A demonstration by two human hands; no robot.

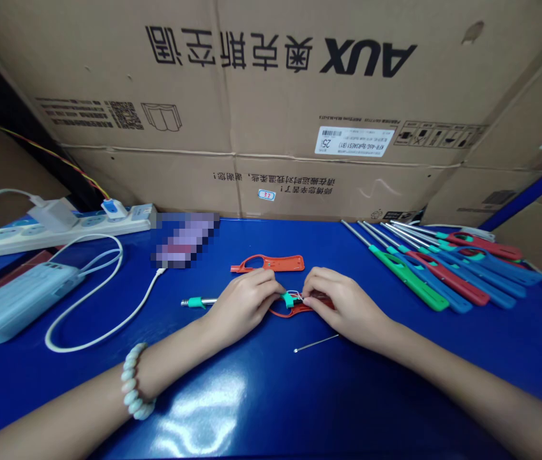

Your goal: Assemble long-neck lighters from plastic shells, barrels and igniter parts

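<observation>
My left hand (244,300) is closed on a metal tube with a teal collar (197,301), whose end sticks out to the left. My right hand (340,300) pinches a small teal part (291,298) set in an orange lighter-handle shell (287,311) lying between both hands. A second orange shell half (271,262) lies just beyond my fingers. A thin metal pin (316,344) rests on the blue table (261,390) in front of my right hand.
Several finished long-nosed lighters (436,271) in green, blue and red lie at the right. A power strip (64,227), a power bank (16,300) and a white cable (103,319) sit at the left. Big cardboard boxes (271,108) wall off the back.
</observation>
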